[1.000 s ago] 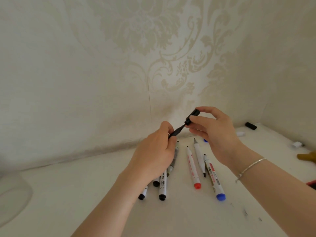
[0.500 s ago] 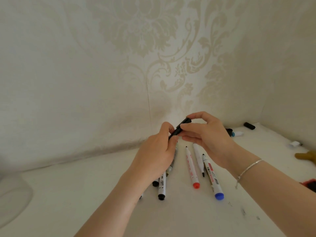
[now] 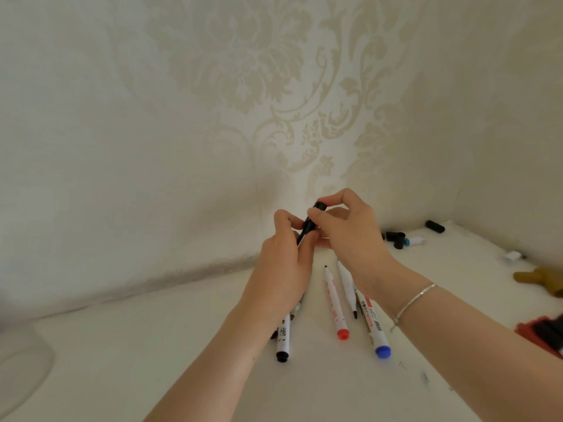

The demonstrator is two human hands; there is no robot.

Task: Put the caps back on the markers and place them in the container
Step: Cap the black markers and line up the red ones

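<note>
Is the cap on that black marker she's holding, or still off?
On. The black cap sits over the tip of the black marker, pinched by the right hand; fully clicked shut, cannot tell.

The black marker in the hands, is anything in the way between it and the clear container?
Nothing visible blocks it. The black marker is held above the table; the clear container sits far left, with only bare table between them.

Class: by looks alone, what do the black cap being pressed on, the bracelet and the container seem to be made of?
Black cap: probably plastic, matte, with a uniform moulded look.
Bracelet: apparently silvery metal; its thin band glints.
Container: clear glass or plastic; the surface shows through, but the picture cannot settle which.
</note>
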